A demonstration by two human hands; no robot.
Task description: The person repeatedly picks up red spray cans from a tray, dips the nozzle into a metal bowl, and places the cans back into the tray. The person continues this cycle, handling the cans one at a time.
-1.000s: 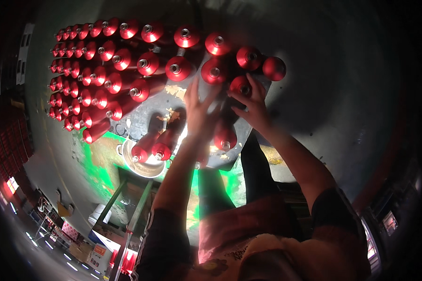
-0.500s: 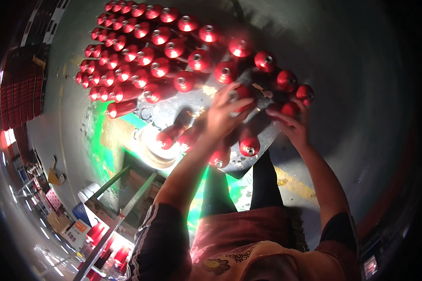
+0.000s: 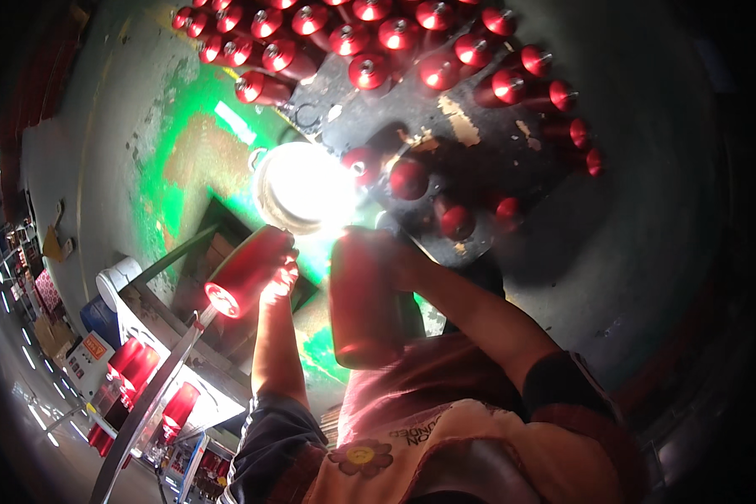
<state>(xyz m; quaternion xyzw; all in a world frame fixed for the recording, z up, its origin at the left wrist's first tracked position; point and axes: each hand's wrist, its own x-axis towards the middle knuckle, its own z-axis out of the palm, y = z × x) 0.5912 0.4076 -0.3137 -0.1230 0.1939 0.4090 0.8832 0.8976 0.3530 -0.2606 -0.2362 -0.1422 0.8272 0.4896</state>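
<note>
Each of my hands grips a red metal cylinder, held tilted off the table. My left hand [image 3: 282,275] is wrapped round one end of the left red cylinder [image 3: 248,267], whose flat bottom faces down and left. Closer to my body, my right hand [image 3: 399,256] is closed round the upper part of the right red cylinder [image 3: 361,315]; blur and shadow hide some of its fingers. Beyond my hands, several more red cylinders [image 3: 409,178] with narrow necks stand on the dark, worn table [image 3: 370,113].
A brightly lit round pot-like vessel [image 3: 265,197] stands just beyond my left hand. At the lower left, a metal rail [image 3: 155,386] runs beside a frame with more red cylinders [image 3: 179,407]. Green paint marks the floor [image 3: 172,193].
Both hands have come back from the cylinders on the table toward my body, each now holding one red cylinder. My left hand has swung left, and the view has shifted.
</note>
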